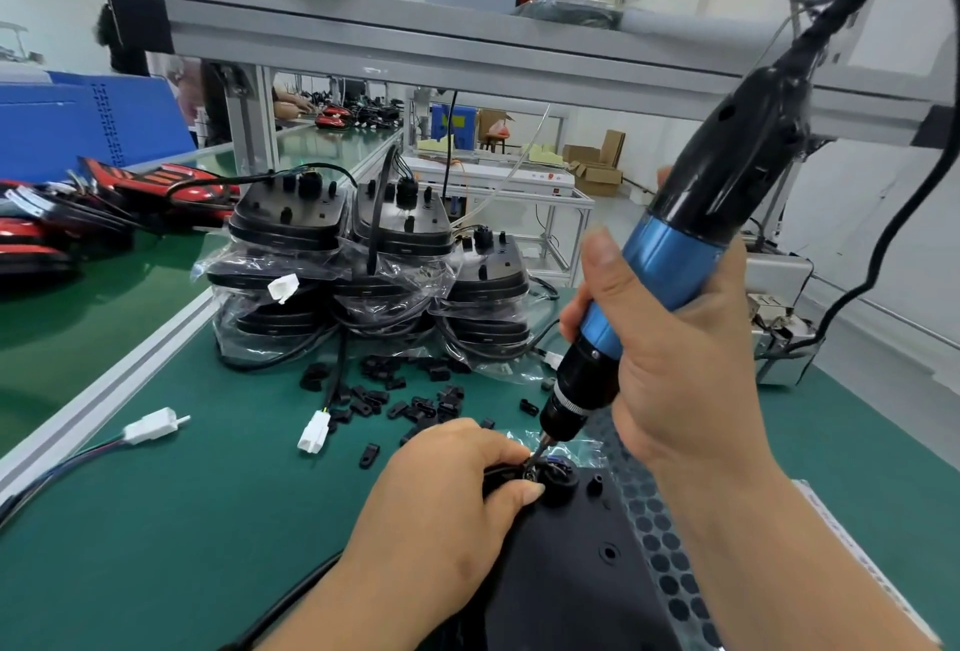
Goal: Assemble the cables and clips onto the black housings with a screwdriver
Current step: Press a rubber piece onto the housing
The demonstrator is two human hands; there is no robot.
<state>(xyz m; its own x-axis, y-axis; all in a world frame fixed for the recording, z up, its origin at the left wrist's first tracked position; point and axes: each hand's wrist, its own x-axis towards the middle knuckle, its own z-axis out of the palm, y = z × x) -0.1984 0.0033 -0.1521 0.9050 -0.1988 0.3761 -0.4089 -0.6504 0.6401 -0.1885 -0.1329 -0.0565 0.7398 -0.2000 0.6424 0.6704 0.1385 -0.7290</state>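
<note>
1. The electric screwdriver (691,213) is grasped by the right hand (670,354), with the fingers wrapped around its blue barrel and the thumb laid along the side. The tool is tilted, its black upper part leaning to the upper right.
2. The bit (540,446) is pointed down and is set on the round black fitting at the top end of the black housing (571,572).
3. The black cable (291,603) is pinched by the left hand (447,494) just beside the bit, and the fingertips are pressed against the housing. Whether a clip is held under these fingers cannot be told.
4. The housing is laid flat at the near edge of the green mat (182,520), partly on a dark perforated pad (654,520).
5. Many loose black clips (415,403) are scattered on the mat just behind the left hand.
6. Two white connectors are seen on the mat: one (314,434) near the clips, another (153,426) further left, by the aluminium rail.
7. Behind the clips, three stacks of bagged housings (343,255) are placed side by side, with cables hanging from them.
8. Red lamp parts (31,234) are laid on the neighbouring belt at the far left.
9. A grey shelf frame (415,37) is mounted above the bench, and the screwdriver's cord (883,234) is hung at the right.
</note>
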